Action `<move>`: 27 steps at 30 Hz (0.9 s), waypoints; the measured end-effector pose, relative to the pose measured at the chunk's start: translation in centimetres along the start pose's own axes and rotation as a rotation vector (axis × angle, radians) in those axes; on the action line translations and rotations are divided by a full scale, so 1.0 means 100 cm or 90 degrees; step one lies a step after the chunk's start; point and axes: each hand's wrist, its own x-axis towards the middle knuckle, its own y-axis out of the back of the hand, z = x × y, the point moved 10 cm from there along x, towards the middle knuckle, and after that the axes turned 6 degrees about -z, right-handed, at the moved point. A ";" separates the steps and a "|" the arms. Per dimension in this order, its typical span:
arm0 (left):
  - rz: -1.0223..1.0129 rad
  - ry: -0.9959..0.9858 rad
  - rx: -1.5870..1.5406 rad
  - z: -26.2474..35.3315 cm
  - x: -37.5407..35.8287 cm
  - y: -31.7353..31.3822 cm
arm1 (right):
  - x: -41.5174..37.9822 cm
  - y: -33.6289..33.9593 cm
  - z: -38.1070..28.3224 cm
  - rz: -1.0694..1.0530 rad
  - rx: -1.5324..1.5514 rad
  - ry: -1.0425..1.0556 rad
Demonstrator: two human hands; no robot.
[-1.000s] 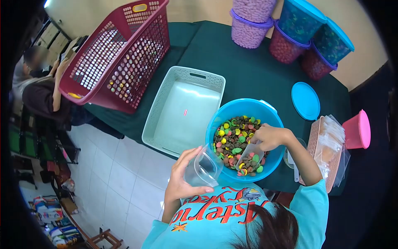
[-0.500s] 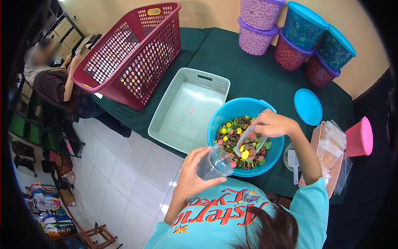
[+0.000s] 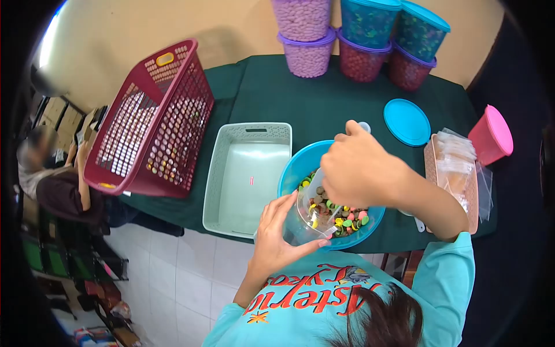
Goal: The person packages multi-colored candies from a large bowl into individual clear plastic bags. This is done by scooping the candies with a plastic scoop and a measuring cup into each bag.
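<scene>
My left hand (image 3: 274, 234) is wrapped around a clear plastic cup (image 3: 298, 225), tilted over the near left rim of a blue tub (image 3: 377, 222). My right hand (image 3: 359, 169) grips a translucent scoop (image 3: 314, 188) by its handle, palm down, above the tub. The scoop's mouth is tipped at the cup's opening, with brown and coloured pieces in it. Some pieces show through the cup wall. Brown, yellow, green and pink button-shaped candies (image 3: 352, 221) lie in the tub. My right hand and forearm hide the tub's far right side.
Left of the tub stands a pale green basket (image 3: 248, 156), then a tall maroon basket (image 3: 173, 127). Lidded candy tubs (image 3: 362, 61) are stacked at the back. A blue lid (image 3: 407, 122), a pink basket of plastic bags (image 3: 454, 168) and a pink container (image 3: 491, 136) are right. Another person (image 3: 63, 185) is far left.
My right hand has lifted the scoop with candies from the tub and turned it over to the cup. My left hand still holds the cup. The whole view has shifted.
</scene>
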 end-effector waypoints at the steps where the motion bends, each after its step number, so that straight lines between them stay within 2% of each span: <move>1: -0.008 -0.018 -0.013 0.001 0.004 0.000 | -0.003 0.009 -0.009 0.039 -0.074 0.001; 2: -0.018 -0.029 -0.014 0.002 0.008 0.000 | -0.004 0.015 -0.014 0.040 -0.073 -0.014; 4: -0.028 -0.036 -0.053 0.001 0.016 0.002 | -0.004 0.013 -0.015 -0.045 -0.148 -0.089; 8: -0.092 -0.086 -0.068 0.007 0.027 -0.007 | -0.012 0.019 -0.016 -0.091 -0.224 -0.177; 18: -0.141 -0.106 -0.121 0.007 0.043 -0.018 | -0.029 0.017 0.006 -0.105 -0.162 -0.285; 23: -0.120 -0.117 -0.114 0.012 0.059 -0.020 | -0.036 0.026 0.026 -0.038 -0.144 -0.327; 25: -0.085 -0.164 -0.103 0.020 0.068 -0.019 | -0.039 0.034 0.032 0.004 -0.167 -0.320; 27: -0.057 -0.172 -0.089 0.030 0.083 -0.019 | -0.046 0.055 0.040 0.098 -0.200 -0.348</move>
